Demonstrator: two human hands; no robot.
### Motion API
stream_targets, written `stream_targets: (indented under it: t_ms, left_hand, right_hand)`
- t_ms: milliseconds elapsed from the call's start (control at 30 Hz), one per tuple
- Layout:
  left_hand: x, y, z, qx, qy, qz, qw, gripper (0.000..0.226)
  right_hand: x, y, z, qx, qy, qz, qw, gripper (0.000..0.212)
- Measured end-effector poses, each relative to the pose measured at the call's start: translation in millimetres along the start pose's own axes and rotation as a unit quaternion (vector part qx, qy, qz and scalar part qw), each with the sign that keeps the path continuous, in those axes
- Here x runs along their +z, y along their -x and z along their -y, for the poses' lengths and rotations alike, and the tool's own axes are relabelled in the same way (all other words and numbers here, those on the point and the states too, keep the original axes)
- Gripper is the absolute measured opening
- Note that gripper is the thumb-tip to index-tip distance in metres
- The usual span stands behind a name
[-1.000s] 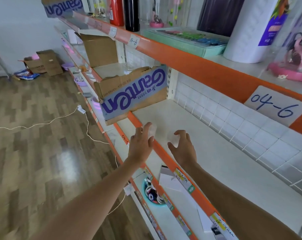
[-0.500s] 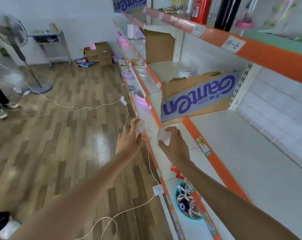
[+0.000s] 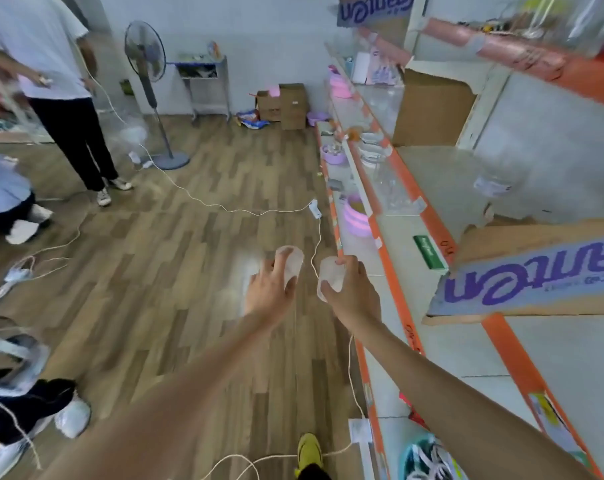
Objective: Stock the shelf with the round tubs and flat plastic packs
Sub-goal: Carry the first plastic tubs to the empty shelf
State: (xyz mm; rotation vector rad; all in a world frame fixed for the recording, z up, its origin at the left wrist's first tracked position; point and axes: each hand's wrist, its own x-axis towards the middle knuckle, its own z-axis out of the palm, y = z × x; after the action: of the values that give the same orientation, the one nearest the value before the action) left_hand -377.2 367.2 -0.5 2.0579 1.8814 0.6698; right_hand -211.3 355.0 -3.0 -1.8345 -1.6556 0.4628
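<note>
A wood-pattern floor (image 3: 155,271) fills the left and middle of the view. At its far end a pedestal fan (image 3: 145,60) stands beside a small grey stand (image 3: 203,77), with 2 brown cardboard boxes (image 3: 286,103) against the wall. A person in a white shirt and black trousers (image 3: 51,64) stands at the left. A white cable (image 3: 203,202) trails across the boards to a white power strip (image 3: 313,207). At the right sit a blue-printed cardboard box (image 3: 529,271), a plain open cardboard box (image 3: 432,109), a pink bowl (image 3: 356,216) and a purple bowl (image 3: 331,154).
</note>
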Motion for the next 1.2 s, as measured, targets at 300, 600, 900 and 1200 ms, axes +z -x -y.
stream_targets:
  t_ms: [300, 600, 900, 1200]
  left_hand:
    - [-7.6, -163.9, 36.8, -0.024, -0.019, -0.033, 0.999, 0.051]
    - [-7.2, -306.5, 76.1, -0.039, -0.026, -0.044, 0.998, 0.053]
    - [7.1, -497.6, 146.1, -0.002, -0.023, -0.028, 0.999, 0.050]
    - [-6.1, -690.3, 200.2, 0.018, 0.004, -0.012, 1.000, 0.051]
  right_hand:
    - [46.6, -174.5, 26.2, -0.029, 0.007, 0.011, 1.000, 0.045]
    - [91.5, -316.2, 55.8, -0.033, 0.005, 0.033, 0.999, 0.042]
    - [174.0, -486.9, 83.9, -0.024, 0.016, 0.003, 1.000, 0.043]
    - [224.2, -658.0, 127.1, 0.019, 0.006, -0.031, 0.999, 0.046]
